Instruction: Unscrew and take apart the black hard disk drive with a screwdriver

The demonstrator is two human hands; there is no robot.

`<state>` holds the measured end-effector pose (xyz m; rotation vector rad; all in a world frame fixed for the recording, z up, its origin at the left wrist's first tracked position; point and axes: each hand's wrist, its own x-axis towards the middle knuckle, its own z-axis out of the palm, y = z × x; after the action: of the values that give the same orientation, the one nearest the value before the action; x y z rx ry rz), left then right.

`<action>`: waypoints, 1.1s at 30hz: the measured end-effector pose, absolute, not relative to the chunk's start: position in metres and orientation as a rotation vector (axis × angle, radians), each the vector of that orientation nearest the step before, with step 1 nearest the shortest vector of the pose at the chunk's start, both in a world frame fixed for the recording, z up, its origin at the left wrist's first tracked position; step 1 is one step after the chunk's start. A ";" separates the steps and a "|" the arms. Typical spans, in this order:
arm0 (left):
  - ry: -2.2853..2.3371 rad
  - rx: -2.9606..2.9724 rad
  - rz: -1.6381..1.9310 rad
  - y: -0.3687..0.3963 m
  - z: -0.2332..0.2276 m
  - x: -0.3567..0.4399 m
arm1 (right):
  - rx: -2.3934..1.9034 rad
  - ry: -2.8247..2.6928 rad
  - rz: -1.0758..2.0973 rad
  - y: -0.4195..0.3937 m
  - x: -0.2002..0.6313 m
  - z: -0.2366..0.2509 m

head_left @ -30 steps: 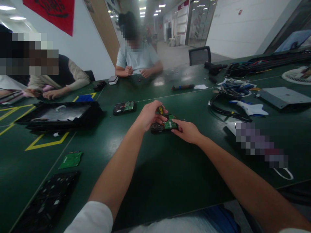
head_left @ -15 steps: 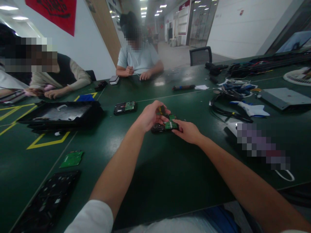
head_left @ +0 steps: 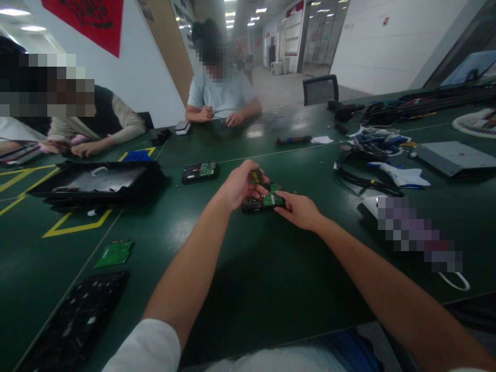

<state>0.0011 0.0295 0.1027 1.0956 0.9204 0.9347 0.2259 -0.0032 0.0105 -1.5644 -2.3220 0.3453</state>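
Green-boarded drive (head_left: 263, 200) — fingers (head_left: 279, 197) touching

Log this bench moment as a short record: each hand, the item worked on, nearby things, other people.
left hand: closed on a small yellow-and-black tool, held over the hard drive
right hand: fingers on the drive's near right edge
hard drive: on the green table, green circuit board facing up
second hard drive: farther left, untouched
loose green board: near left
black tray: left
cables: right
other people: two seated at the far side, hands on the table
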 end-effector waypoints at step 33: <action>0.974 1.236 0.910 0.030 0.103 -0.002 | -1.563 -2.323 0.356 -0.004 0.226 0.012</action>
<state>-0.0019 0.0305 0.1034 1.2357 0.9735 0.9105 0.2259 -0.0039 0.0118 -1.5626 -2.3230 0.3556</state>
